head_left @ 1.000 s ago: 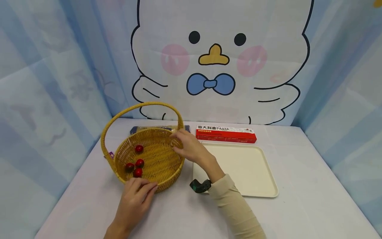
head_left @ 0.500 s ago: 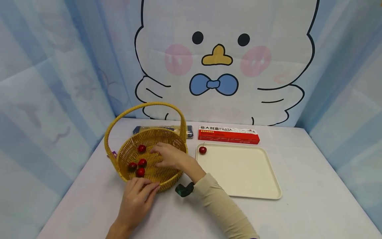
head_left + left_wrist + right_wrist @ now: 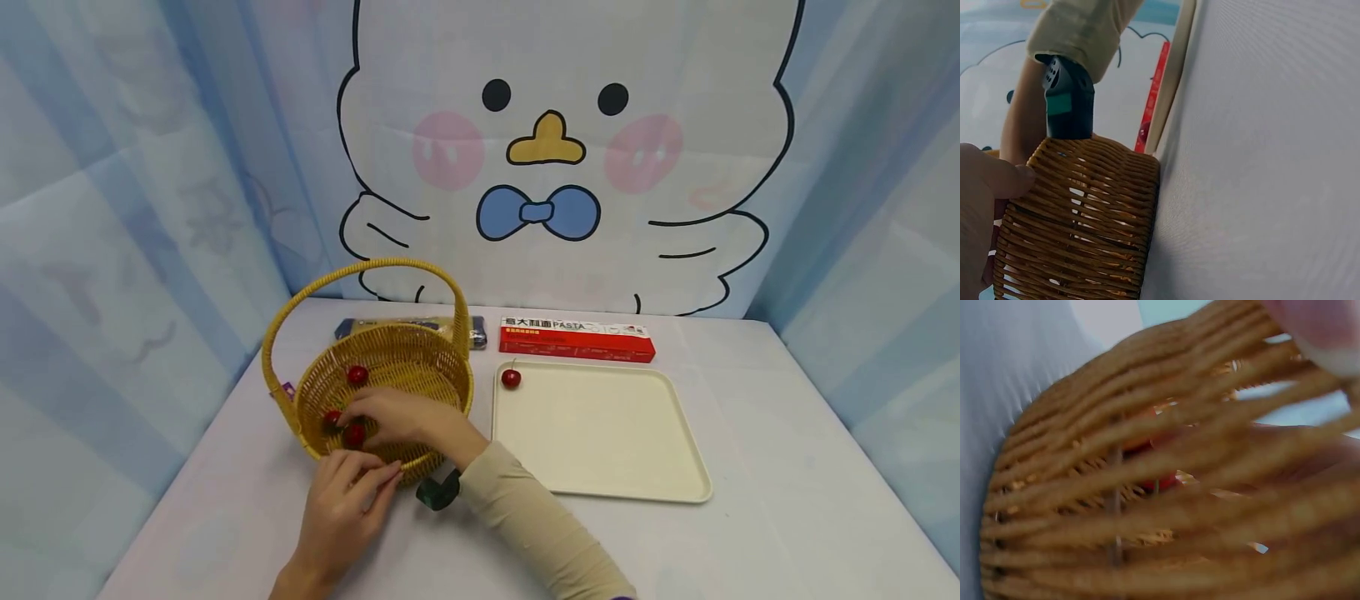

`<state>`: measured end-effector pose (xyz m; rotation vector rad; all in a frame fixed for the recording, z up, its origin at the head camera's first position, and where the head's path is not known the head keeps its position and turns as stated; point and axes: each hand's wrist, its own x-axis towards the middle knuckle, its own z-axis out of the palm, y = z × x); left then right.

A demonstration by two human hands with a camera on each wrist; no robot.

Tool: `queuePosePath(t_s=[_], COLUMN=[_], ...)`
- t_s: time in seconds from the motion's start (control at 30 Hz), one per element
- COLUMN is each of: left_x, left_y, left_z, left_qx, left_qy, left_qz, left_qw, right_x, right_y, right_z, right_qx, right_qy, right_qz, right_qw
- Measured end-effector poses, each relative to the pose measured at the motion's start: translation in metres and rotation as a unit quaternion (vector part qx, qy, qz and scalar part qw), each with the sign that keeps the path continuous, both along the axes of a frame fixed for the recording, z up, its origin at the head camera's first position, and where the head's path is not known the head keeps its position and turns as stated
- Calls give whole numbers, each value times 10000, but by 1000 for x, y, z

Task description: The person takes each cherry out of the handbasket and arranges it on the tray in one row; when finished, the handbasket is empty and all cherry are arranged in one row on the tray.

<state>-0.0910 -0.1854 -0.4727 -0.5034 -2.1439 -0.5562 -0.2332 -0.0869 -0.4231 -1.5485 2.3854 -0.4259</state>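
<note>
right hand [image 3: 401, 417]: inside basket [image 3: 420, 350], fingers curled over cherries [image 3: 354, 433] at its front-left; actual grip can't be confirmed
left hand [image 3: 341, 500]: fingers bent against basket's near outer wall, bracing it
basket: near table's [image 3: 787, 517] left edge
loose cherry [image 3: 511, 378]: tray's [image 3: 622, 433] far-left corner
pasta box [image 3: 576, 338]: table's far edge, behind tray

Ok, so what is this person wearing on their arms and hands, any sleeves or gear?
The right hand is bare, with a long beige sleeve that ends at the wrist. A small black device with a green patch is strapped just past that cuff. The left hand is bare too; no sleeve shows on it.
</note>
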Motion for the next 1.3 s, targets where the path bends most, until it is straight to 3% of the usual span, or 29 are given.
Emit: queuePosePath(t_s=[0.3,0.77,1.0,1.3], left_x=[-3,-2,0,-2], left_y=[1,2,3,3], left_z=[0,2,2,1], left_qx=[108,123,94,141], left_qy=[362,360,250,333], left_qz=[-98,-62,-15,-20], left_qw=[9992,9993,9996,9993], right_x=[4,5,3,-1], right_y=[-15,-11,0,25], right_z=[-7,-7,5,24], right_qx=[311,213,-93,-355], right_qy=[62,43,167,143], right_qz=[190,-34,-55,-465], right_qw=[9993,9998,9998,9982])
